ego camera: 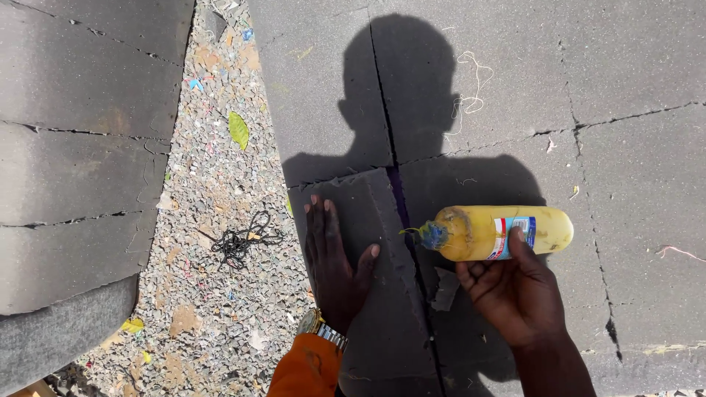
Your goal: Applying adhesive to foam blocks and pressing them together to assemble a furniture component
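Red-white-blue label (515, 237) around yellow bottle (493, 232)

Glue bottle (493, 233): yellow plastic, blue nozzle cap, red-white-blue label | pose: horizontal, nozzle pointing left at seam | state: smeared with dried glue, held above slabs | Foam slab piece (368, 279): dark grey, flat, cracked edges, abutting neighbouring slab at seam.

Cracked grey foam slabs (632, 73) on littered gravel (213, 220), loose white thread (471, 81)
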